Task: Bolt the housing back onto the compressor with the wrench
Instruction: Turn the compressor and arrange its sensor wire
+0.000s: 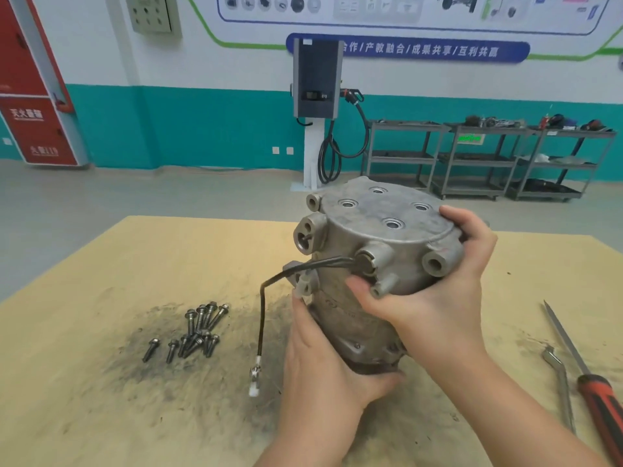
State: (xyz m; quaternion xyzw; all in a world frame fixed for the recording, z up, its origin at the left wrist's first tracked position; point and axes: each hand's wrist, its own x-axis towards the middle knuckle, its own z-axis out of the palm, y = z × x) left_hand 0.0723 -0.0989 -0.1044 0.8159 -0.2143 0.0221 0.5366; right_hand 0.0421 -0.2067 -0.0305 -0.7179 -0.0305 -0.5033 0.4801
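Note:
The grey metal compressor (350, 321) stands tilted on the wooden table, with the round housing (381, 230) sitting on its top end. Several empty bolt holes show in the housing's flat face. My left hand (323, 362) grips the compressor's lower body from the left. My right hand (441, 291) wraps around the housing's right side, thumb under its ports. A black wire with a white plug (254, 382) hangs from the housing. Several loose bolts (195, 328) lie in a pile to the left. The wrench (559, 382) lies on the table at the right.
A screwdriver with a red and black handle (600, 402) lies beside the wrench near the table's right edge. Dark grime stains the table (101, 399) around the bolts. Beyond the table stand a charging post (317, 96) and grey shelf carts (478, 156).

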